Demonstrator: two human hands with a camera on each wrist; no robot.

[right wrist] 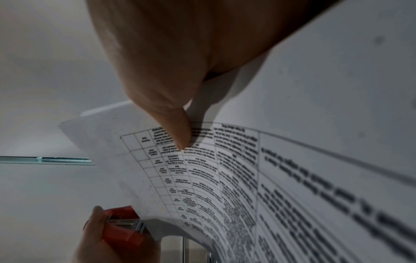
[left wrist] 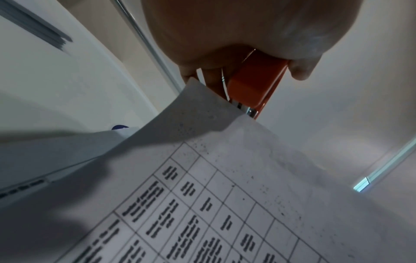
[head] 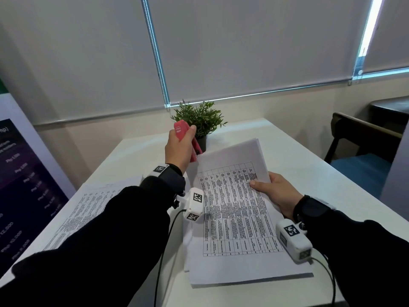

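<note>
My left hand [head: 179,145] grips a red stapler [head: 182,129] raised above the white table [head: 309,165], its mouth at the top left corner of a sheaf of printed table sheets [head: 234,209]. In the left wrist view the stapler [left wrist: 254,85] has that paper corner [left wrist: 202,99] in its mouth. My right hand [head: 274,191] holds the sheaf at its right edge, thumb on top of the print, lifting the far end off the table. In the right wrist view the thumb [right wrist: 173,128] presses the page [right wrist: 225,178] and the stapler [right wrist: 121,226] shows at the lower left.
A second pile of printed sheets [head: 88,209] lies on the table under my left forearm. A small potted plant [head: 200,120] stands at the table's far edge, right behind the stapler. A dark chair with a blue seat [head: 363,156] is at the right, a banner [head: 26,187] at the left.
</note>
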